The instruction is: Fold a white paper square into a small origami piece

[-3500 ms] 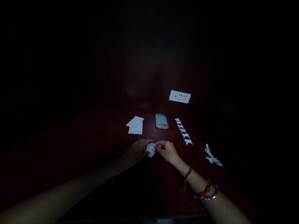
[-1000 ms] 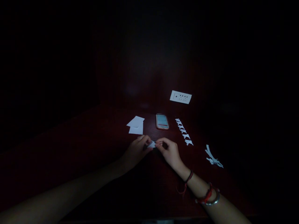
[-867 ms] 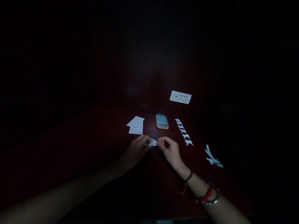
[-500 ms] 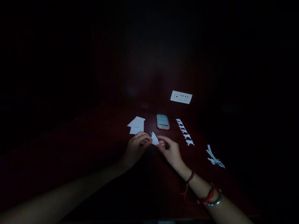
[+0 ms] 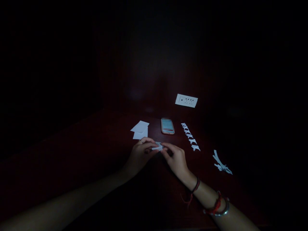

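A small folded piece of white paper (image 5: 157, 147) is pinched between my two hands, a little above the dark red table. My left hand (image 5: 141, 154) grips its left side with thumb and fingers closed. On the paper's right side, the thumb and forefinger of my right hand (image 5: 175, 157) are closed. My fingertips cover both ends of the paper, so its full shape is hidden. Just beyond my left hand lie flat white paper sheets (image 5: 141, 127), overlapping each other.
A phone (image 5: 167, 126) with a lit screen lies beyond my hands. Right of it runs a row of small folded paper pieces (image 5: 189, 134). Farther right is a heap of thin paper strips (image 5: 221, 165). A white socket plate (image 5: 186, 100) is on the back wall.
The folded paper stood up as a pointed shape between my fingers; now it is tilted down and looks flatter. My fingertips have closed in nearer each other around it.
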{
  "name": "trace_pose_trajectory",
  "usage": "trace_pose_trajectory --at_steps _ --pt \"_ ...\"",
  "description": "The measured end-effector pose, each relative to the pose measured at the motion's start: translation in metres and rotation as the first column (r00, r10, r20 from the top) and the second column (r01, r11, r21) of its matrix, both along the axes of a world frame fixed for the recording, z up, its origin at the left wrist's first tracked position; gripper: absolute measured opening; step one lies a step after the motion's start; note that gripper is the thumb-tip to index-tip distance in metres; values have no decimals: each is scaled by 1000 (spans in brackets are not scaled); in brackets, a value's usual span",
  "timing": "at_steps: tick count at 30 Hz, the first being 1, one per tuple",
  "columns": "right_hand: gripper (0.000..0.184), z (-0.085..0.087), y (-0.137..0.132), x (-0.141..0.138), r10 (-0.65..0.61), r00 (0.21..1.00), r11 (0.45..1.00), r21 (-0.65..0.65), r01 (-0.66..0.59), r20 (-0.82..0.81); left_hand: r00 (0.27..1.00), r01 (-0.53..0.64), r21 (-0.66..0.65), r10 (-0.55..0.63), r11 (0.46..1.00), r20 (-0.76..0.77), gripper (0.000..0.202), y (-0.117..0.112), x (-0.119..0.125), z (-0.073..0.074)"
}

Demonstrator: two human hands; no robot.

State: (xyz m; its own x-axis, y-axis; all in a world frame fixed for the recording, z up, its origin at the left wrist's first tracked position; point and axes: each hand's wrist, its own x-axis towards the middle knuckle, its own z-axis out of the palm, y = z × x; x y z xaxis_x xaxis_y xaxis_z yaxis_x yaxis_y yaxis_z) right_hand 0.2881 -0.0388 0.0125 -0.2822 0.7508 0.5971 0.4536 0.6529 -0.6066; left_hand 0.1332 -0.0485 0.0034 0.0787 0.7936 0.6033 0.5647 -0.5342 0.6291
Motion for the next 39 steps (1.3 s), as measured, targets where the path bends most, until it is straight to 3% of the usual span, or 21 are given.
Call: trace_pose_trajectory --at_steps 5,16,28,36,39 --pt "24 1 0 0 9 1000 999 31 -10 28 997 -21 30 24 999 -75 18 3 -1 -4" --pt "20 2 2 -2 -19 999 999 32 18 31 977 -15 43 24 999 -210 14 -2 3 7" --pt "16 2 3 -3 3 998 1000 -16 -2 61 892 -42 18 46 999 -449 22 -1 -5 5" --pt "13 -2 4 -3 -3 997 999 -35 6 79 897 -58 152 118 987 -426 15 1 -1 3" --pt "13 -4 5 -2 -4 995 1000 -30 7 98 897 0 181 79 984 -435 12 3 -2 3"
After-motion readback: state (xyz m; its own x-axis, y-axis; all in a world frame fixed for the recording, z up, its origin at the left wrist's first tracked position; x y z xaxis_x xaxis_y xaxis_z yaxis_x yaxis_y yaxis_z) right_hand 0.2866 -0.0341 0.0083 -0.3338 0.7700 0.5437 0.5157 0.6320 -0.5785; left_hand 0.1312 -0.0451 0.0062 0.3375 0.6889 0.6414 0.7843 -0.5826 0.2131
